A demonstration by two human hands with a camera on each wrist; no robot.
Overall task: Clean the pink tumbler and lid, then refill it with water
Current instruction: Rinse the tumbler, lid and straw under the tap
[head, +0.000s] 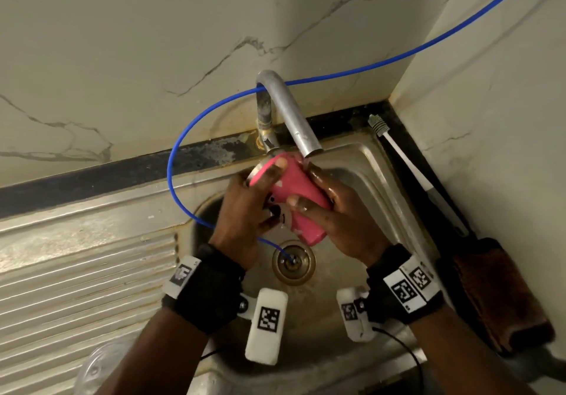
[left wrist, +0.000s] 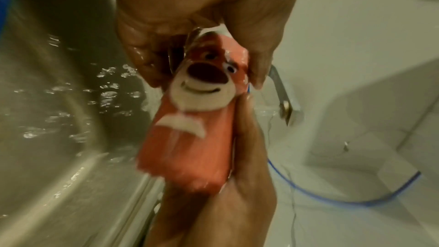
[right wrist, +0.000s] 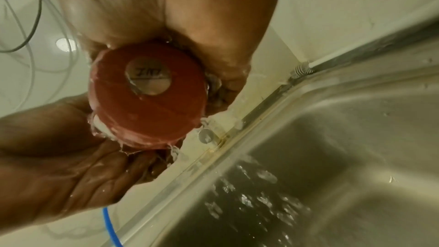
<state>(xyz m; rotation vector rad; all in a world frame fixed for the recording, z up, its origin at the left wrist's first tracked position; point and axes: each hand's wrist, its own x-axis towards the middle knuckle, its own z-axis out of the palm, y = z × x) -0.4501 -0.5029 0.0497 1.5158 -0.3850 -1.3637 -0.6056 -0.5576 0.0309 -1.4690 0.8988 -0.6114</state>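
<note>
Near edge: my wrists hang over the sink [head: 361, 162] front rim; bare basin floor lies around the drain [head: 293, 260].
My left hand [head: 242, 211]: fingers curled round the mouth end of the pink tumbler [head: 294, 192], thumb on top.
My right hand [head: 340, 220]: wrapped round the tumbler's lower body, thumb across it.
Tumbler: tilted over the basin, mouth end up just under the tap spout [head: 294, 116], wet, base toward me.
In the way: a blue hose [head: 183, 137] loops from the wall down into the drain beside my left hand.
Right edge: a white brush [head: 398, 149] lies along the rim; a brown cloth [head: 496, 296] sits nearer the corner wall.
</note>
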